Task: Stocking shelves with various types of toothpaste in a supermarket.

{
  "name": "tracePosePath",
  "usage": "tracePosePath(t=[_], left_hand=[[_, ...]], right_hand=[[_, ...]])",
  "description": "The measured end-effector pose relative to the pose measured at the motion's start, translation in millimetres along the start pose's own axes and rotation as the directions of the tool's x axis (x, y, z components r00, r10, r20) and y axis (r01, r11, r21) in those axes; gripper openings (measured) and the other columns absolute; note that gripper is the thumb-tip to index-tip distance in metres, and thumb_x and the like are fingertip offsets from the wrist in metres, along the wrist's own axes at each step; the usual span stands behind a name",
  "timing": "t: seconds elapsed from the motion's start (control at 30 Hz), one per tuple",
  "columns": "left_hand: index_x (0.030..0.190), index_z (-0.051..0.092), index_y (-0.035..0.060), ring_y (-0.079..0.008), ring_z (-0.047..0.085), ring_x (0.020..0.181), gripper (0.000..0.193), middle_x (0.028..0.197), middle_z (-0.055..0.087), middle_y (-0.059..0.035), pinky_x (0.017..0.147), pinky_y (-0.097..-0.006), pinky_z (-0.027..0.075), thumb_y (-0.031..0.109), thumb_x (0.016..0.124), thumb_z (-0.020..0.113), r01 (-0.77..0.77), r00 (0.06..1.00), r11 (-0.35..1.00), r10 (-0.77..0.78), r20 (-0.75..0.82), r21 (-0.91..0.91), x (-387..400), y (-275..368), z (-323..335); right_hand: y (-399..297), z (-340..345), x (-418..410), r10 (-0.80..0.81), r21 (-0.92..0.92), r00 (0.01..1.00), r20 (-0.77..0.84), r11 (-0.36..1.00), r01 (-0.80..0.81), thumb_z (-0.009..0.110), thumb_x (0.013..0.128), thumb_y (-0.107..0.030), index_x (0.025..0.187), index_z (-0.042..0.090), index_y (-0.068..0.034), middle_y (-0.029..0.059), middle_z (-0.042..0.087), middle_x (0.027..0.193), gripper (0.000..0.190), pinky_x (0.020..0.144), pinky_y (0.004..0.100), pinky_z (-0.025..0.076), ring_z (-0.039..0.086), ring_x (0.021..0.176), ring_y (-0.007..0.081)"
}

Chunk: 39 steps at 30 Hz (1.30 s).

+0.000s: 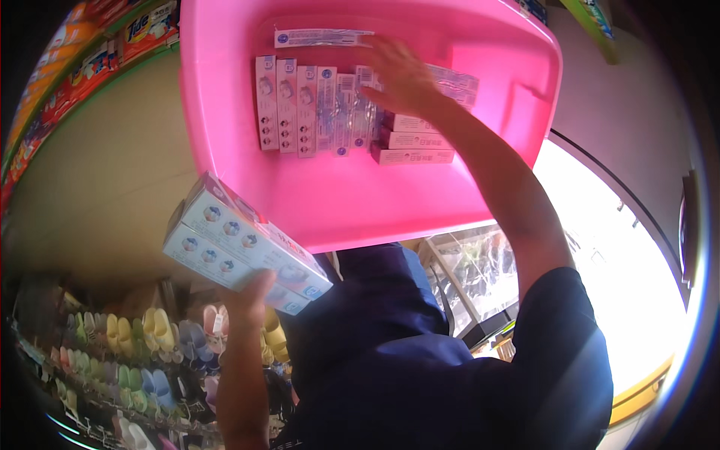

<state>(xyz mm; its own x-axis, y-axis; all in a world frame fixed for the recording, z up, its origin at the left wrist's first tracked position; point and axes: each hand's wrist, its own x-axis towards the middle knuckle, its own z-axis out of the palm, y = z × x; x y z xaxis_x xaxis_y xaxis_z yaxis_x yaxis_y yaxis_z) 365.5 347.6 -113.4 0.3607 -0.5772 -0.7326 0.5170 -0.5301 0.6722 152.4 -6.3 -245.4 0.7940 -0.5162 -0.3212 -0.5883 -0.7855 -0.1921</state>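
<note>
My left hand point(250, 295) grips a stack of long white-and-pink cartons point(253, 242), held tilted beside the near left corner of a pink plastic tub point(337, 225). My right hand point(402, 76) is inside the tub with its fingers spread, its fingertips near the end of a packet lying crosswise point(323, 38) along the far wall. Under and left of it stands a row of slim pink-and-white boxes point(287, 107) and clear-fronted packets point(343, 115). Right of the row, several similar boxes point(413, 157) lie crosswise, partly hidden by my right forearm. Whether the right fingers touch a packet is unclear.
Racks of slippers point(157, 332) stand at the lower left. Detergent bags point(149, 31) fill a shelf at the upper left. A plastic-covered case or rack point(472, 275) is beyond the tub's near right edge, next to my body. Bright light washes out the right side.
</note>
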Motion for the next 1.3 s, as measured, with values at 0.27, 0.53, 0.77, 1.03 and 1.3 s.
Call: tracePosePath(t=[0.27,0.53,0.77,1.03,1.3], left_hand=[[0.14,0.04,-0.0014,-0.0259,0.057,0.113,0.071,0.125,0.054,-0.0152,0.093,-0.0393,0.051,0.011,0.075,0.066,0.006,0.997,0.999,-0.004,-0.077,0.036,-5.5,-3.6,-5.9],[0.136,0.042,-0.005,-0.0291,0.06,0.109,0.069,0.122,0.054,-0.0186,0.091,-0.0421,0.053,0.014,0.073,0.064,0.098,0.993,0.986,-0.089,-0.074,0.138,-5.6,4.1,-15.1],[0.133,0.047,-0.0084,-0.0304,0.065,0.101,0.067,0.116,0.059,-0.0203,0.085,-0.0419,0.057,0.019,0.075,0.065,0.134,0.989,0.969,-0.117,-0.091,0.207,-7.8,3.2,-18.3],[0.131,0.048,-0.0101,-0.0309,0.065,0.102,0.066,0.115,0.061,-0.0222,0.085,-0.0417,0.057,0.024,0.077,0.064,0.108,0.994,0.981,-0.103,-0.036,0.164,-6.0,10.7,-11.7],[0.133,0.046,-0.0098,-0.0316,0.065,0.103,0.066,0.118,0.059,-0.0223,0.085,-0.0424,0.057,0.023,0.078,0.063,0.113,0.993,0.97,-0.114,-0.008,0.216,-6.4,10.9,-14.5]], right_hand=[[124.8,-2.7,-84.8,0.168,-0.015,0.946,0.276,0.985,-0.17,0.087,0.068,-0.034,0.151,0.031,-0.011,0.0134,0.039,0.151,0.103,0.114,0.0467,0.036,0.042,0.137,0.0315],[158.0,6.3,-63.2,0.151,0.202,0.902,0.405,0.947,-0.25,0.089,0.063,-0.029,0.147,0.039,-0.011,0.0146,0.051,0.139,0.1,0.105,0.045,0.045,0.053,0.127,0.0303],[159.6,-1.6,-47.1,0.219,0.139,0.931,0.293,0.953,-0.268,0.084,0.066,-0.027,0.141,0.045,-0.011,0.0149,0.058,0.128,0.086,0.101,0.0435,0.048,0.056,0.12,0.0315],[158.9,17.4,-9.4,0.139,-0.159,0.989,0.04,0.979,-0.132,0.08,0.071,-0.034,0.134,0.049,-0.009,0.0153,0.06,0.121,0.075,0.098,0.0439,0.049,0.058,0.113,0.0329],[134.8,29.5,-36.8,0.199,-0.052,0.974,-0.109,0.977,-0.205,0.081,0.076,-0.032,0.132,0.054,-0.011,0.0117,0.058,0.126,0.065,0.102,0.0442,0.047,0.054,0.12,0.0312]])
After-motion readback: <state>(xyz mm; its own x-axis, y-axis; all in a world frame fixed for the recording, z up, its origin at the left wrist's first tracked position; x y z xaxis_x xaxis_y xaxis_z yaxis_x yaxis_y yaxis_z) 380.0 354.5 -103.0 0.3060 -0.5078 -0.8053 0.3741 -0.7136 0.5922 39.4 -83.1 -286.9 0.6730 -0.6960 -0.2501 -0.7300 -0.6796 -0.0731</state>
